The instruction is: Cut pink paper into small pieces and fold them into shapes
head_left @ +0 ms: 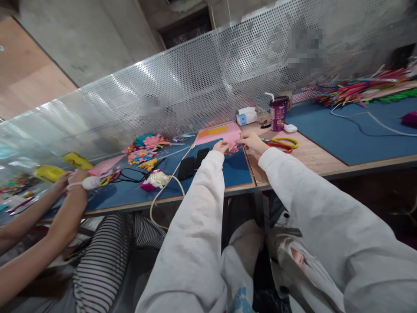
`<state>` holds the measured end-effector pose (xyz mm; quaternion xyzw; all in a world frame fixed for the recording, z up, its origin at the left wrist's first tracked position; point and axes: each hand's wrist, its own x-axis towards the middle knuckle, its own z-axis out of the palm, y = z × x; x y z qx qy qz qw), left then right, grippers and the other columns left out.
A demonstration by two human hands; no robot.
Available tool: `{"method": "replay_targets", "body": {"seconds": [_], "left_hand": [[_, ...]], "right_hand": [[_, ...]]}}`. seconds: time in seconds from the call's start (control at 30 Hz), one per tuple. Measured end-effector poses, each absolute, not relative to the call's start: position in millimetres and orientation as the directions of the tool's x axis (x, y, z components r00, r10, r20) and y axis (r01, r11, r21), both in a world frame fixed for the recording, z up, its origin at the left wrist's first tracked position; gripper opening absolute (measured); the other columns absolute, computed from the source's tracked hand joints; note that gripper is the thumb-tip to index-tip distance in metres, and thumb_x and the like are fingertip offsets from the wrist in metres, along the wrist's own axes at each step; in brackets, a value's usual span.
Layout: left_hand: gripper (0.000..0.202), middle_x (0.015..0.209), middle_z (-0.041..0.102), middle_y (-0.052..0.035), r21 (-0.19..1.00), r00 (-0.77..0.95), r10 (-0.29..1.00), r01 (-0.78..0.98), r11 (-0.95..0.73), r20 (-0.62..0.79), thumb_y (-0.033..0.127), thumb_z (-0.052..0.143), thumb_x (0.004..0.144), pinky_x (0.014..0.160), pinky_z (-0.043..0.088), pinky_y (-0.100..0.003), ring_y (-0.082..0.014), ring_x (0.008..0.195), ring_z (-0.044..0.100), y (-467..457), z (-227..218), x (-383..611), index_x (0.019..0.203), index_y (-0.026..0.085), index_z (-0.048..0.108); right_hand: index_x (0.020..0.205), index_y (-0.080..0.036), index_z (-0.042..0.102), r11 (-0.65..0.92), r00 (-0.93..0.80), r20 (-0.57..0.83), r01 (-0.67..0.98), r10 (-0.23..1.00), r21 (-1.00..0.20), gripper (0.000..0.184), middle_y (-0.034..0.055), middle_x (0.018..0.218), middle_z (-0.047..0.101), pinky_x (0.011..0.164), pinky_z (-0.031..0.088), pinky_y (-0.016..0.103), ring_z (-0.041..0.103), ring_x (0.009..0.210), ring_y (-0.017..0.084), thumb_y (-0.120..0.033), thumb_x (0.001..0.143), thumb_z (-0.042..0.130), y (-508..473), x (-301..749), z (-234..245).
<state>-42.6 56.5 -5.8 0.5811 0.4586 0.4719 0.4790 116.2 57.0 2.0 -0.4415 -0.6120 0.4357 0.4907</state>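
Both arms in light sleeves reach forward to the table. My left hand (221, 147) is closed on the left side of a small pink paper piece (233, 145). From the right, my right hand (253, 141) pinches the same paper between thumb and fingers. The piece looks folded or cut, but its exact shape is too small to tell. Just behind it lie pink paper sheets (203, 138) with an orange strip (213, 131) on top. Scissors with yellow and red handles (285, 144) rest right of my right hand. Two dark phones (186, 168) lie left of my left hand.
A purple cup (278, 115) with a straw, a tissue pack (246, 116) and a white case (290, 128) stand behind. Paper flowers (143, 152) and a cable (177, 167) lie left. A co-worker's hands (73, 178) work at far left. Colourful pipe cleaners (358, 89) lie right.
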Motion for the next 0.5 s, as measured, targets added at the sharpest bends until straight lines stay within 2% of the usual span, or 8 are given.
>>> {"method": "replay_targets", "body": {"seconds": [0.13,0.3,0.5], "left_hand": [[0.014,0.055,0.062,0.0008,0.982,0.077,0.986,0.113,-0.153,0.145,0.013,0.057,0.077,0.050,0.045,-0.022,-0.0116,0.048,0.061,61,-7,-43,0.077,0.017,0.043],[0.009,0.054,0.060,0.0023,0.963,-0.033,0.972,0.150,-0.224,0.232,0.014,0.057,0.077,0.056,0.047,-0.023,-0.0086,0.045,0.056,69,-9,-48,0.075,0.015,0.048],[0.008,0.053,0.059,0.0014,0.942,-0.063,0.953,0.181,-0.282,0.298,0.021,0.059,0.077,0.051,0.045,-0.023,-0.0087,0.042,0.053,73,-8,-54,0.080,0.014,0.055]], "right_hand": [[0.056,-0.012,0.056,0.216,-0.142,0.204,0.076,0.969,-0.974,0.016,0.0024,0.057,0.061,0.039,0.029,0.018,0.047,0.045,0.006,-0.018,0.068,0.065,55,116,3],[0.062,-0.010,0.062,0.201,-0.198,0.180,0.093,0.964,-0.975,0.010,0.0057,0.065,0.066,0.037,0.027,0.018,0.049,0.045,0.007,-0.018,0.069,0.061,54,116,4],[0.067,-0.009,0.066,0.229,-0.376,0.161,0.145,0.913,-0.962,0.011,0.0085,0.066,0.067,0.037,0.030,0.018,0.052,0.049,0.008,-0.019,0.065,0.064,52,115,2]]}}
